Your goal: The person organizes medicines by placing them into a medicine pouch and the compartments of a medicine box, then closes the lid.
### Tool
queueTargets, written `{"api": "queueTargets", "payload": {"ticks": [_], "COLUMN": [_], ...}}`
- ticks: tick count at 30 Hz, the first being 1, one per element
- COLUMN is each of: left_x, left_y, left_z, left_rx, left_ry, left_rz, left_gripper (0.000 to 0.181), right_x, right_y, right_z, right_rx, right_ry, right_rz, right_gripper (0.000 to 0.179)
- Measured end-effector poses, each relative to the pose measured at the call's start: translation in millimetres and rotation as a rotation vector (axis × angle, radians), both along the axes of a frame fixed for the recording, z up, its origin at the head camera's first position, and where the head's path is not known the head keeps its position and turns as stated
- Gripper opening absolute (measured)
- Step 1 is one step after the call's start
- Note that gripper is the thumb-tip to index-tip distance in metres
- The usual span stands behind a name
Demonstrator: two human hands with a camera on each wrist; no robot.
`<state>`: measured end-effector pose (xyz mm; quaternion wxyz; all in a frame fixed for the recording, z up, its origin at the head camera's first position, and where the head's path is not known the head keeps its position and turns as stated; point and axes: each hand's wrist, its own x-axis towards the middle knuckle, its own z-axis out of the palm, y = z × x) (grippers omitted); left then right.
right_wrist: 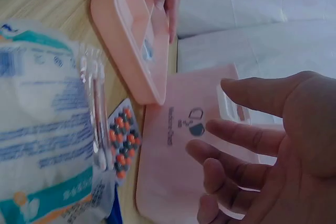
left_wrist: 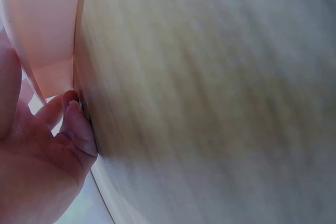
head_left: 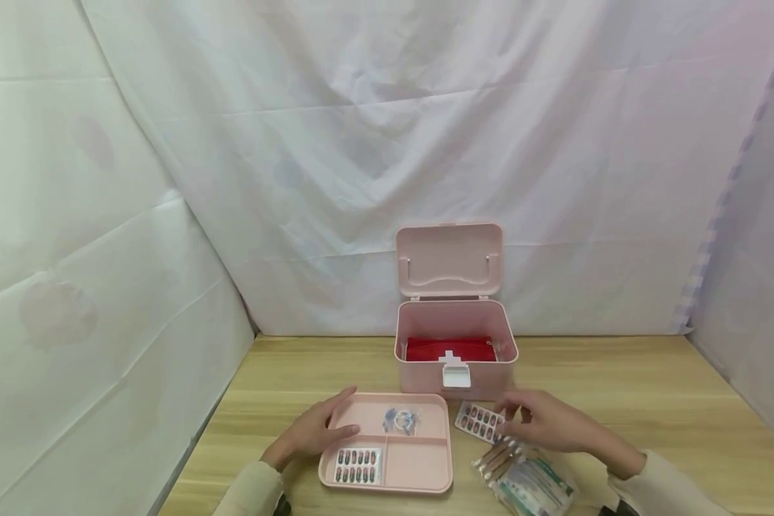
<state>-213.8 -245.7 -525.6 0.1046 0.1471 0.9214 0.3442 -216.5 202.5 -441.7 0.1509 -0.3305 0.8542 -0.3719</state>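
Note:
A pink divided tray [head_left: 418, 466] lies on the table. My left hand [head_left: 312, 428] holds its left side, the thumb over the rim; in the left wrist view, curled fingers [left_wrist: 79, 129] lie along its outer wall. The tray has a blister pack of capsules [head_left: 357, 466] in the front left compartment and a small clear bag with blue pieces [head_left: 401, 421] in the back one. My right hand [head_left: 545, 421], fingers loosely bent and holding nothing, hovers beside a second capsule blister pack [head_left: 476, 420]. Bagged cotton swabs [head_left: 495, 459] and a white-green packet [head_left: 534, 489] lie just in front.
Behind the tray stands a pink medicine box [head_left: 419, 376], lid [head_left: 450, 261] raised, with a red pouch [head_left: 448, 349] inside. The wooden table [head_left: 626, 387] ends at white cloth [head_left: 335, 179] behind and at the sides.

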Motion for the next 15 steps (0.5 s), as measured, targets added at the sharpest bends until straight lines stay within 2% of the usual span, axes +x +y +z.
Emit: {"api": "queueTargets", "payload": {"ticks": [8, 15], "left_x": [3.7, 1.4], "left_y": [1.3, 0.3], "left_z": [-3.7, -2.4], "left_rx": [-0.002, -0.001], "left_ry": [0.008, 0.000], "left_rz": [-0.009, -0.008], "left_gripper": [0.079, 0.078], "right_x": [12.6, 17.8], "right_y": [32, 49], "right_z": [-15.2, -31.4], "right_rx": [0.064, 0.058], "right_ry": [-0.148, -0.213], "right_rz": [-0.073, -0.092], "right_gripper": [0.030, 0.034]}}
